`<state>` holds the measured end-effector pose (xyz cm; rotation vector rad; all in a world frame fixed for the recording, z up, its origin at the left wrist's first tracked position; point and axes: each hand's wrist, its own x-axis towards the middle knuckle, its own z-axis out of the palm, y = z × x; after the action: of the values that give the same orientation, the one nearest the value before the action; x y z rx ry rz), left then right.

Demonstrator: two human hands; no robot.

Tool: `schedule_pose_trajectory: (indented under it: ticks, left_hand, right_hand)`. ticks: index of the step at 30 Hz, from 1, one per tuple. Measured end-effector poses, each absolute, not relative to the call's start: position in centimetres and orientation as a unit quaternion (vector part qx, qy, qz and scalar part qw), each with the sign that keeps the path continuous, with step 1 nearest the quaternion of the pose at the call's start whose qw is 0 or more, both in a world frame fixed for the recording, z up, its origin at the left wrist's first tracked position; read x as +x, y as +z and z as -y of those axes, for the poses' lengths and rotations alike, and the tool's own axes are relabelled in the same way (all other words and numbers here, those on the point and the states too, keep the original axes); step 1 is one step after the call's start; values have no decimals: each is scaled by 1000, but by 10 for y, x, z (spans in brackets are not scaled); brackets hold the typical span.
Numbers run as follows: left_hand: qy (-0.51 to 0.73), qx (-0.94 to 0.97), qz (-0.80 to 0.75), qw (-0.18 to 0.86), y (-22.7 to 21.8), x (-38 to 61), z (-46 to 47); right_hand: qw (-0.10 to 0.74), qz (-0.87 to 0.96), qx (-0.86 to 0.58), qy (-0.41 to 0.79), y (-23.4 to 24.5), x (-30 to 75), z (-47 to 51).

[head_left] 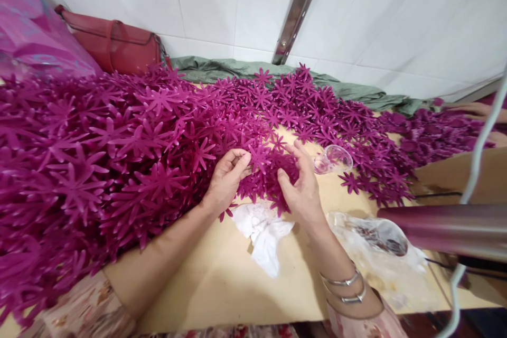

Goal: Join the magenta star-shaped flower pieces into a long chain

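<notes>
My left hand (228, 177) pinches the edge of a magenta flower-shaped piece (260, 157) with several narrow petals between thumb and forefinger. Facing it, my right hand (301, 182) has thumb and fingers apart, with nothing visibly gripped; more magenta pieces lie just behind its fingers. A deep heap of the same pieces (158, 142) spreads to the left of my hands and behind them. Below the hands lies a crumpled white tissue (263, 235). Just right of my right fingertips sits a small clear plastic cup (335, 159).
More pieces (352, 132) reach right along the wall. A clear plastic bag (380, 243) with dark bits, a shiny cylinder (447, 229) and a pale cable (477, 158) stand at right. Another person's hand (471, 111) shows at far right. A red handbag (114, 45) rests back left.
</notes>
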<state>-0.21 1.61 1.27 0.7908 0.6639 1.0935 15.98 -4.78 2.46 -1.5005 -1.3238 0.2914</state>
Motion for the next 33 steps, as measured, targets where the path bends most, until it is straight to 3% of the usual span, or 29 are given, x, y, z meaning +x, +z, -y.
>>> schedule_pose_trajectory:
  ticks: [3,6,15,23,29,33]
  left_hand:
    - [490,394,-300,718,13,-3,-16]
    - [473,456,-302,690,15,-4,-15]
    - [446,500,-310,674,17,-5,-15]
    - [428,489,-303,697,16,-6,-14]
    - [433,476,-288,709,14,-6,-14]
    - [450,458,-293,709,12,-5,-15]
  right_hand:
    - [498,624,-602,23,34,152,49]
    - [489,644,-589,12,38,143,50]
    - [535,591,-583,158,30,145,49]
    - [553,576,-573,183,32,141,49]
    - [616,497,-511,336,28,144,46]
    - [650,447,-507,347,26,147,44]
